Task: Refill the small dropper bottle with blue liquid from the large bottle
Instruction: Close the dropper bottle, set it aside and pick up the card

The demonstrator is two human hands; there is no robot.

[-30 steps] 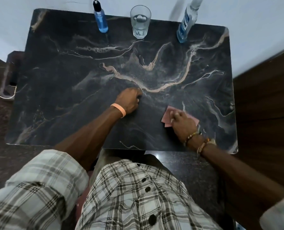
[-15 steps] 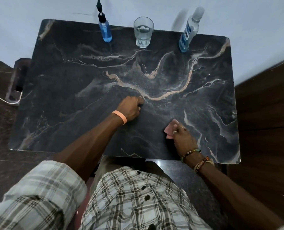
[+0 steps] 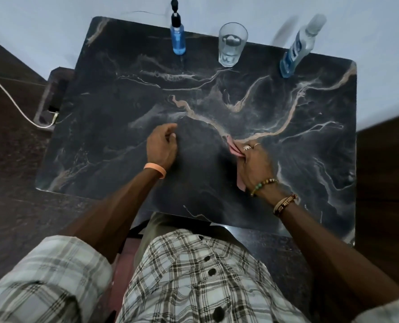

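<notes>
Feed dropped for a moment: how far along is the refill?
Done: unclear; the dropper bottle stands capped, showing blue liquid, at the table's far edge. In hand: the right hand presses a pink cloth on the table; the left hand holds nothing. Left: neither it nor the large bottle, past the glass, is in a grip, so either pouring remains or this is final wiping.

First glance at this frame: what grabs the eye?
Three vessels line the far edge of the dark marbled table: the small dropper bottle left, a glass middle, the large bottle right. Nearer, the right hand presses a pink cloth to it; the left hand, loosely curled, holds nothing.
</notes>
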